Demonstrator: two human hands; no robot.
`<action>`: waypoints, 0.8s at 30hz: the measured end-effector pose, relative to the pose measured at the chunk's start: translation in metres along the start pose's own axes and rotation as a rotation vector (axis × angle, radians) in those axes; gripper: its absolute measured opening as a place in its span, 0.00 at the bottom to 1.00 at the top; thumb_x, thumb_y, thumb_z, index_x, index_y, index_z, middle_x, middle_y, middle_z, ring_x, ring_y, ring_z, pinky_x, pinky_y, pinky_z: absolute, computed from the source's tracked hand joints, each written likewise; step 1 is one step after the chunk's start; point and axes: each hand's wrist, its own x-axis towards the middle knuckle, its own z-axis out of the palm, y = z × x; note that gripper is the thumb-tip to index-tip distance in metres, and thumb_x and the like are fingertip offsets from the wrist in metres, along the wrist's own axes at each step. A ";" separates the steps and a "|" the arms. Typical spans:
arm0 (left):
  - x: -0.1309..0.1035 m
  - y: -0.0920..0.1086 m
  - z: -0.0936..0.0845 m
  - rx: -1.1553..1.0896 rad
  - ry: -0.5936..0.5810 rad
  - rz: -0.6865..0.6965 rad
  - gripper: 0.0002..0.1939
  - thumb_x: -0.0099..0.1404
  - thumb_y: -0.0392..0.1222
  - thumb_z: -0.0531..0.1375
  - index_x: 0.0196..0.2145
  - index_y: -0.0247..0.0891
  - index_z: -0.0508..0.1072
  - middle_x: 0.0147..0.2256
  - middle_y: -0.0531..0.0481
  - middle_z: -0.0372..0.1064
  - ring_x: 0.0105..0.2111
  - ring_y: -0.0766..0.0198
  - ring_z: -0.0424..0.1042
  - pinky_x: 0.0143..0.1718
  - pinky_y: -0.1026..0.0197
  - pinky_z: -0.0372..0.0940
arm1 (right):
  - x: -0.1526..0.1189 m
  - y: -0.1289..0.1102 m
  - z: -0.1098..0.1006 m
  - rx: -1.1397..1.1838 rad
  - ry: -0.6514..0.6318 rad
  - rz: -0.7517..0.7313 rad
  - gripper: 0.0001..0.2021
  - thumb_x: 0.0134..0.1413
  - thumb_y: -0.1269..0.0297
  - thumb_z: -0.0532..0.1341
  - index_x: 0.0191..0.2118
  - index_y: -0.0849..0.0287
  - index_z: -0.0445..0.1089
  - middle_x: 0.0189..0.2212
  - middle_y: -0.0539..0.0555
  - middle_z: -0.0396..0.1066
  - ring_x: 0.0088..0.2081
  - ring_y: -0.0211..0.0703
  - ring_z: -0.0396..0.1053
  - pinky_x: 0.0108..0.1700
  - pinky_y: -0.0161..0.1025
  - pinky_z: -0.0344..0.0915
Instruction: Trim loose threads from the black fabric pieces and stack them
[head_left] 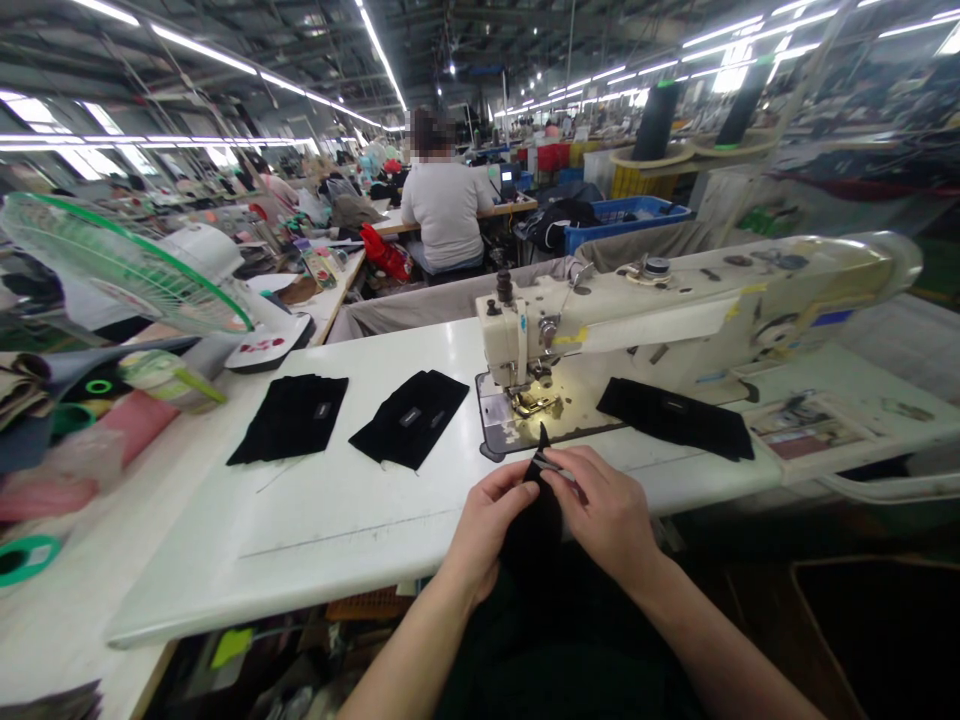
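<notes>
Between my two hands, just in front of the sewing machine (525, 345), is a piece of black fabric (531, 525) with a pointed tip sticking up. My left hand (487, 520) pinches it from the left side. Fingers of my right hand (600, 500) close on its upper part, close to my left fingertips. Two flat stacks of black fabric with small labels, one (289, 420) at the left and one (409, 418) nearer the needle plate, lie on the white table (330, 530). Another black piece (675, 415) lies right of the needle area.
A green-rimmed fan (135, 260) stands at the left, near a tub (169, 378) and pink rolls. Behind the machine, a person in a light shirt (444, 210) sits facing away. A blue basket (626, 218) and thread cones (656, 120) are at the back right.
</notes>
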 end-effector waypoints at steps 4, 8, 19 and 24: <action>0.003 0.001 -0.002 0.115 0.054 0.072 0.12 0.54 0.44 0.69 0.36 0.38 0.81 0.40 0.46 0.79 0.40 0.56 0.74 0.48 0.57 0.64 | 0.000 -0.002 -0.001 -0.005 -0.014 -0.037 0.10 0.66 0.67 0.55 0.47 0.59 0.72 0.38 0.56 0.76 0.39 0.44 0.75 0.40 0.38 0.70; 0.003 0.001 -0.003 0.146 0.075 0.048 0.12 0.54 0.43 0.69 0.36 0.38 0.82 0.38 0.46 0.80 0.39 0.57 0.75 0.47 0.58 0.64 | 0.001 -0.004 -0.001 -0.019 -0.022 -0.063 0.09 0.66 0.68 0.55 0.45 0.59 0.72 0.36 0.56 0.76 0.37 0.44 0.75 0.39 0.38 0.69; 0.004 0.001 -0.004 0.047 0.055 0.020 0.16 0.53 0.38 0.67 0.42 0.40 0.81 0.39 0.47 0.80 0.43 0.56 0.75 0.51 0.56 0.63 | 0.001 0.002 -0.005 0.039 -0.015 0.031 0.09 0.65 0.65 0.57 0.47 0.59 0.72 0.39 0.57 0.76 0.39 0.44 0.75 0.40 0.37 0.71; 0.003 0.001 -0.003 0.059 0.027 0.020 0.16 0.54 0.38 0.66 0.42 0.39 0.81 0.39 0.47 0.79 0.43 0.56 0.74 0.52 0.55 0.62 | 0.001 0.001 -0.004 0.027 -0.010 0.023 0.09 0.64 0.66 0.57 0.46 0.60 0.72 0.39 0.56 0.76 0.39 0.44 0.75 0.39 0.37 0.71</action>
